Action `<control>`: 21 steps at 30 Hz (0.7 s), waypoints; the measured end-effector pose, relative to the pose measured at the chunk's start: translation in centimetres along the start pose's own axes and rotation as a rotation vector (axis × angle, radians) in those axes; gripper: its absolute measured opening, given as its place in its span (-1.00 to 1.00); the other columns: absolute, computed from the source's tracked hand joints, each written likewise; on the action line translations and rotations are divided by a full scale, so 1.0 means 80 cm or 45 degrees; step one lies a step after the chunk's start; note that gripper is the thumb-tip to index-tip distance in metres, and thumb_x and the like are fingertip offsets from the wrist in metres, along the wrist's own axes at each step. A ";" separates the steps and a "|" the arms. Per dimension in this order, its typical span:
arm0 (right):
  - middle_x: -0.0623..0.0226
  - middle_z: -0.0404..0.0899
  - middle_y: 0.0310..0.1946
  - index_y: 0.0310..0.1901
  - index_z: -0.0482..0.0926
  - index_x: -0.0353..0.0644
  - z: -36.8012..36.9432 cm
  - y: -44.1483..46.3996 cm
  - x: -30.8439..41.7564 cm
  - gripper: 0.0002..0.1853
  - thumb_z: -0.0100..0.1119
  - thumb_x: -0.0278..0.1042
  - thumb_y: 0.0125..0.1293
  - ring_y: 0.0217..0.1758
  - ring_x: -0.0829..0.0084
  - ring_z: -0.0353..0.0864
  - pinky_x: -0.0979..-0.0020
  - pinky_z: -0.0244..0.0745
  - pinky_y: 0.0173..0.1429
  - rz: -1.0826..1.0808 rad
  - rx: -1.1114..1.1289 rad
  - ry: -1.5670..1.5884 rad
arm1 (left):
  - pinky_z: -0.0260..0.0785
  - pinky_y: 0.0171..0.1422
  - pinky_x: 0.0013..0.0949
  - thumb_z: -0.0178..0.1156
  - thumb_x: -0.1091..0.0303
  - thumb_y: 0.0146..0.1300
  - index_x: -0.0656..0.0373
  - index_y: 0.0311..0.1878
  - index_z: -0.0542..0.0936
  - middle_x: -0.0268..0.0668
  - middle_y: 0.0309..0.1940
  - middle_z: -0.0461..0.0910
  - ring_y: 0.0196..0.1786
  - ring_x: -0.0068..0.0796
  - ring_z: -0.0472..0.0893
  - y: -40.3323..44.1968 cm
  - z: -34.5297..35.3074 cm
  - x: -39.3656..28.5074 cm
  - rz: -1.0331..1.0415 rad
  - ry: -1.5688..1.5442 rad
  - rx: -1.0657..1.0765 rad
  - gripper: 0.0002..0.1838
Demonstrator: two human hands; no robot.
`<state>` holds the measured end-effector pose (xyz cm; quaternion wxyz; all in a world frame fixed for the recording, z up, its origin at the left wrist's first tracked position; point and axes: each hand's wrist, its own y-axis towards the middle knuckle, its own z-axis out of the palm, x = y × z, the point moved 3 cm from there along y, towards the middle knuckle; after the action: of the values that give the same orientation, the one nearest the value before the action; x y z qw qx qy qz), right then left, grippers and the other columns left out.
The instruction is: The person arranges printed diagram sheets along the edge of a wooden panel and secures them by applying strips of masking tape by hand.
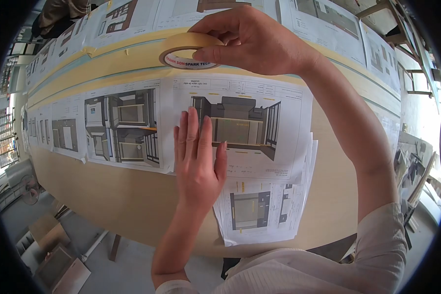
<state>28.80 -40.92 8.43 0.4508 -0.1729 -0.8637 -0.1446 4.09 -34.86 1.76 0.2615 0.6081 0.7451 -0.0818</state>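
Note:
My right hand grips a roll of masking tape, thumb and fingers closed on its right side. Lettering is printed on the inside of the roll's core. The roll is over the upper edge of a printed drawing sheet that shows a room interior. My left hand lies flat on the left part of this sheet, palm down, with the fingers stretched out and the thumb slightly apart. Yellow tape runs along the tops of the lower row of sheets.
More printed sheets lie to the left, and another row lies farther back. A loose stack of sheets is near the board's front edge. On the floor at left are wooden panels and a fan.

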 end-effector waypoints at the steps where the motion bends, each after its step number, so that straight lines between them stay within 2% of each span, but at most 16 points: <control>1: 0.16 0.83 -0.14 0.17 0.75 -0.19 0.001 -0.001 -0.001 -0.52 0.44 0.01 0.42 -0.14 0.29 0.78 0.32 0.65 0.06 -0.004 -0.005 -0.014 | 0.09 0.68 0.27 0.29 0.30 0.45 0.34 0.43 0.52 0.12 0.62 0.26 0.65 0.22 0.26 0.006 -0.005 -0.002 0.041 0.034 -0.033 -0.45; 3: 0.16 0.83 -0.14 0.17 0.75 -0.18 0.002 0.000 -0.002 -0.53 0.44 -0.01 0.42 -0.14 0.29 0.79 0.32 0.65 0.06 -0.002 -0.001 0.018 | 0.09 0.68 0.30 0.33 0.27 0.43 0.33 0.41 0.53 0.12 0.61 0.28 0.64 0.22 0.28 0.024 -0.013 -0.004 0.081 0.066 -0.066 -0.43; 8: 0.17 0.83 -0.15 0.17 0.75 -0.18 0.000 0.003 -0.003 -0.57 0.42 -0.07 0.43 -0.13 0.29 0.79 0.32 0.65 0.07 0.018 0.037 -0.001 | 0.02 0.65 0.44 0.36 0.07 0.39 0.20 0.36 0.58 0.05 0.53 0.35 0.59 0.18 0.29 0.064 -0.003 0.007 0.163 0.408 0.117 -0.42; 11: 0.17 0.83 -0.16 0.15 0.76 -0.19 0.001 0.004 -0.011 -0.61 0.40 -0.11 0.44 -0.14 0.30 0.79 0.31 0.66 0.07 -0.093 -0.036 0.066 | -0.02 0.64 0.49 0.36 0.00 0.39 0.17 0.36 0.57 0.03 0.51 0.36 0.60 0.19 0.28 0.065 0.003 0.010 0.136 0.390 0.129 -0.40; 13: 0.16 0.83 -0.15 0.14 0.76 -0.21 -0.003 0.002 -0.004 -0.63 0.39 -0.14 0.45 -0.14 0.32 0.79 0.31 0.67 0.06 -0.015 -0.002 0.035 | -0.02 0.64 0.49 0.36 0.00 0.38 0.17 0.36 0.56 0.04 0.51 0.36 0.60 0.17 0.28 0.065 0.003 0.010 0.130 0.375 0.127 -0.39; 18: 0.14 0.83 -0.17 0.12 0.76 -0.24 -0.003 0.005 -0.006 -0.64 0.39 -0.16 0.45 -0.17 0.30 0.79 0.32 0.67 0.02 -0.059 -0.012 0.054 | 0.00 0.64 0.46 0.35 0.03 0.39 0.19 0.33 0.55 0.06 0.51 0.37 0.59 0.15 0.32 0.066 0.001 0.014 0.180 0.348 0.087 -0.42; 20: 0.14 0.83 -0.18 0.11 0.76 -0.24 -0.006 0.005 -0.007 -0.64 0.39 -0.16 0.45 -0.18 0.29 0.79 0.32 0.67 0.01 -0.057 -0.022 0.037 | 0.06 0.65 0.38 0.34 0.11 0.39 0.25 0.31 0.51 0.09 0.47 0.43 0.55 0.17 0.40 0.070 -0.007 0.014 0.204 0.240 -0.064 -0.44; 21: 0.15 0.81 -0.19 0.12 0.73 -0.32 -0.008 0.007 -0.005 -0.66 0.37 -0.26 0.47 -0.20 0.42 0.73 0.38 0.64 -0.05 -0.077 0.024 0.106 | 0.06 0.65 0.38 0.34 0.11 0.39 0.25 0.31 0.51 0.09 0.47 0.43 0.55 0.17 0.40 0.072 -0.007 0.020 0.202 0.235 -0.059 -0.44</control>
<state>29.72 -40.73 8.48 0.4835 -0.1361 -0.8503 -0.1571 9.19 -31.79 2.58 0.2114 0.6640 0.7171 0.0127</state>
